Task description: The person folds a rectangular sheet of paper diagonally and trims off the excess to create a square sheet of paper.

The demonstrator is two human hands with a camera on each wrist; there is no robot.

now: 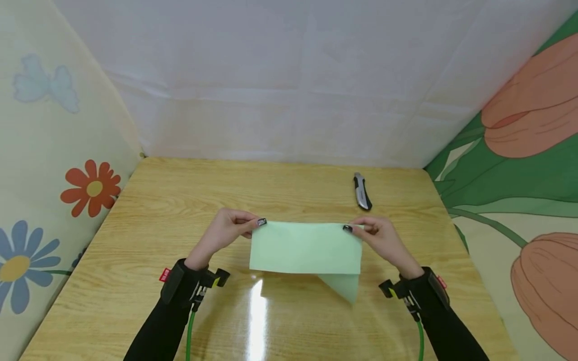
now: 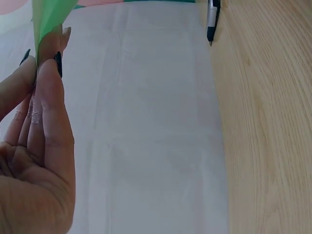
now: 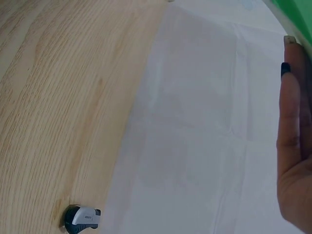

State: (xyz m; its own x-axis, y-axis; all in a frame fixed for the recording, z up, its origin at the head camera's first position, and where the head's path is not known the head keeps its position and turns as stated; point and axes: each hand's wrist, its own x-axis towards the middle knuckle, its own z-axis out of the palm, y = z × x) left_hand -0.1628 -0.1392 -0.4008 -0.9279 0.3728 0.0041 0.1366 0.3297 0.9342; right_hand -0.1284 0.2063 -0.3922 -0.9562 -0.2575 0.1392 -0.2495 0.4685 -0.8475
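Note:
A sheet of light green paper (image 1: 304,248) is held up above the table, its wide face toward the head camera. My left hand (image 1: 223,231) pinches its upper left corner between thumb and fingers. At the upper right corner my right hand (image 1: 383,238) pinches it the same way, thumb in front. Below the lower edge, on the right, a triangular part (image 1: 345,286) of green paper hangs behind the front layer. The left wrist view has the paper (image 2: 51,14) edge-on between the fingertips; in the right wrist view only a green corner (image 3: 297,17) shows.
A grey and black utility knife (image 1: 363,191) lies on the wooden table (image 1: 203,180) beyond the right hand. White cloth (image 1: 293,90) hangs behind the table's far edge. Printed flower panels stand at the left (image 1: 40,150) and right (image 1: 519,200).

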